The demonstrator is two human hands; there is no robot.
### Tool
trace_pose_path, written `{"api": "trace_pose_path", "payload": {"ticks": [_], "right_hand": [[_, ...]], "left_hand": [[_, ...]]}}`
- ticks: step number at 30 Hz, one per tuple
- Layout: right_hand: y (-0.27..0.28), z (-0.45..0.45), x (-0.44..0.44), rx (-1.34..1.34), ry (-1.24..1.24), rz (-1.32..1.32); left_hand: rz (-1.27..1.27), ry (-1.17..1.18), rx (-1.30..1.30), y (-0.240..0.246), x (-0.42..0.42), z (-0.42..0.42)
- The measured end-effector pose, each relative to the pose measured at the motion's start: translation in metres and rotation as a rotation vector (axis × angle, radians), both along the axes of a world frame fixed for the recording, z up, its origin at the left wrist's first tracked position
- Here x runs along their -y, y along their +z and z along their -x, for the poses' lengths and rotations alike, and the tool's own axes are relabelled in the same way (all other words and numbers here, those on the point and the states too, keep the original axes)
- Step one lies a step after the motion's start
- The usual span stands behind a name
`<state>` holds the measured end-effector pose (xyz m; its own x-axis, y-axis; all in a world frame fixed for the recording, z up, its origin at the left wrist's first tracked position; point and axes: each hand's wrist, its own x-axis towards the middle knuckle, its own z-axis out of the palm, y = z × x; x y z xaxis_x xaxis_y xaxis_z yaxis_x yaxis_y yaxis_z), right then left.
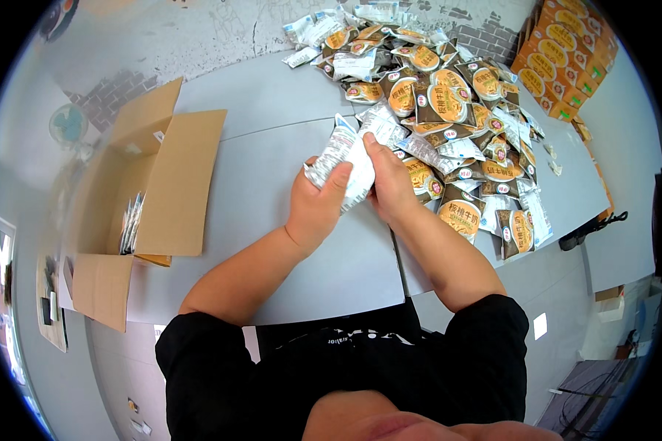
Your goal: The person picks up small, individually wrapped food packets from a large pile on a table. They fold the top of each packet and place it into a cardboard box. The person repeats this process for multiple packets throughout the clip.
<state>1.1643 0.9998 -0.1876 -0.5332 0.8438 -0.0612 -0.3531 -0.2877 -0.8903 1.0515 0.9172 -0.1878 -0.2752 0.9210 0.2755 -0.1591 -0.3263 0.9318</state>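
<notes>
My left hand (321, 201) and my right hand (389, 176) are closed on white printed drink pouches (348, 165) above the grey table, in front of me. At least two pouches seem to be held together; their overlap hides the exact number. A large heap of brown and white walnut-milk pouches (447, 102) lies just beyond and to the right of my right hand. To the left of my left hand stands an open cardboard box (185, 182), its flaps spread, with several pouches (131, 223) standing on edge inside.
Orange printed cartons (557, 55) are stacked at the back right, by the wall. Small scraps (553, 160) lie on the table right of the heap. A seam (398, 259) runs between the table tops. Behind the box is a round pale-blue object (68, 125).
</notes>
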Motion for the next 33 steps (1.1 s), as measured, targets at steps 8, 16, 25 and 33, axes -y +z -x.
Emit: {"api": "trace_pose_path", "payload": {"ticks": [8,16,25,33], "right_hand": [[0.005,0.0,-0.003,-0.142,0.154,0.161],[0.007,-0.002,0.002,-0.003,0.022,0.036],[0.0,0.0,-0.004,0.042,0.201,-0.013],[0.011,-0.002,-0.001,-0.076,-0.008,0.032]], "left_hand": [[0.005,0.064,0.095,-0.008,-0.012,0.009],[-0.052,0.106,-0.248,-0.011,-0.002,0.004],[-0.009,-0.039,0.137,0.0,-0.008,0.005],[0.135,-0.107,0.064,-0.016,-0.017,0.01]]}}
